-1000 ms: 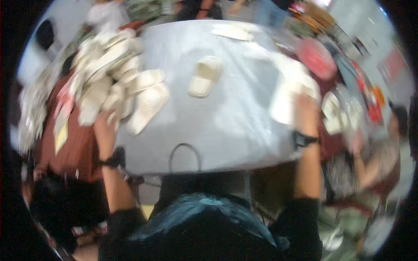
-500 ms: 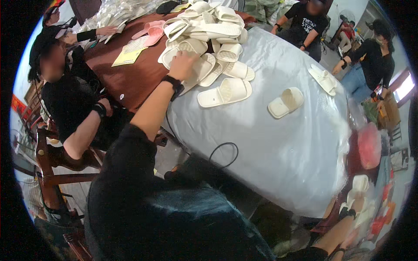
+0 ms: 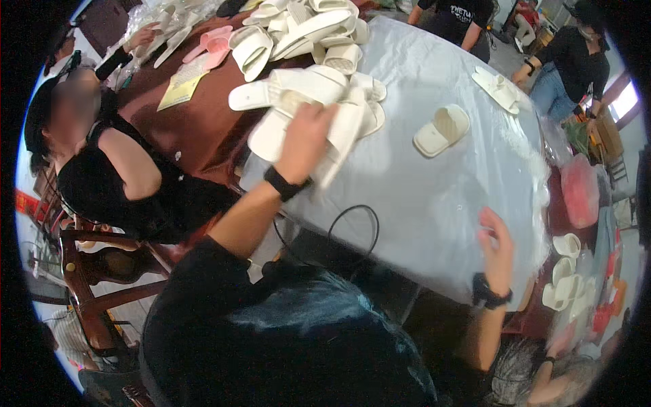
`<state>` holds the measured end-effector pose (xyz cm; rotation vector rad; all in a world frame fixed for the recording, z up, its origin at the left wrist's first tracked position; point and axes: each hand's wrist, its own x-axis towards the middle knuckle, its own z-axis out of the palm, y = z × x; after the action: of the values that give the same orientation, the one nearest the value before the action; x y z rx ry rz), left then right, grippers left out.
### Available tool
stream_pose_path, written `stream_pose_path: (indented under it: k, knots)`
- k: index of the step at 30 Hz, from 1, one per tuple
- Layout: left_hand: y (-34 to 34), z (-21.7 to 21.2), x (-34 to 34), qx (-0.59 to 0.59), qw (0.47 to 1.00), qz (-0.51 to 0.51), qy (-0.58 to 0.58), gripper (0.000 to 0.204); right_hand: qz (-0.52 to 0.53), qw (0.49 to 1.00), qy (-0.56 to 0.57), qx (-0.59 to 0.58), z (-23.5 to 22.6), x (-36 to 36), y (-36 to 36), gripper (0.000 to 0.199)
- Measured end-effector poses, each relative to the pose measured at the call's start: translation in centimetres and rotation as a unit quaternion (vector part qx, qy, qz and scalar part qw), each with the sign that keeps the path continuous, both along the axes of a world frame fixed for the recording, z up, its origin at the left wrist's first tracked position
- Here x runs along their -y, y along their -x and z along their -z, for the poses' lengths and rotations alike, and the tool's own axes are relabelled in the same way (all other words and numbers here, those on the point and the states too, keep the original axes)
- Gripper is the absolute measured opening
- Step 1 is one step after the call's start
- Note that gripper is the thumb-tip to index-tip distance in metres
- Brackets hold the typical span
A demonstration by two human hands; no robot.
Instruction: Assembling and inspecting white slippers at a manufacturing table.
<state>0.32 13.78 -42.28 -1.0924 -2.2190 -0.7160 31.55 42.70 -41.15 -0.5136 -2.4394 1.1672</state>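
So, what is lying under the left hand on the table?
The left hand rests on white slippers at the near edge of a pile, over a pale grey table cover. Its fingers hide how they grip, and whatever lies below the slippers.

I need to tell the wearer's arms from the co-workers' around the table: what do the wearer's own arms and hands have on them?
Both forearms are bare below short black sleeves. The left hand has a black band, like a watch or tracker, on its wrist. The right hand wears a similar black wristband with a chunkier body. Both hands are bare, with no gloves; any rings are too small to tell.
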Motion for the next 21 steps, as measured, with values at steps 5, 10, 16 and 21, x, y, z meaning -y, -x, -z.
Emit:
stream_pose_path:
  k: [5, 10, 16, 21]
  knots:
    - [-7.5, 2.6, -7.9, 0.110, 0.986, 0.118, -0.050, 0.047, -0.105, 0.960, 0.254, -0.048, 2.1, 5.5, 6.3, 0.076]
    - [-12.1, 5.3, -12.9, 0.230, 0.930, 0.275, -0.081, 0.062, 0.021, 0.980, 0.197, -0.022, 4.5, 4.5, 7.3, 0.085]
    - [-12.6, 4.2, -12.2, 0.185, 0.946, 0.261, -0.051, 0.068, 0.134, 0.965, 0.225, 0.012, 7.4, 0.6, 4.2, 0.068]
    - [-10.2, 0.7, -8.1, 0.114, 0.975, 0.183, -0.063, 0.078, 0.109, 0.978, 0.177, 0.035, 7.1, -0.3, 4.1, 0.060]
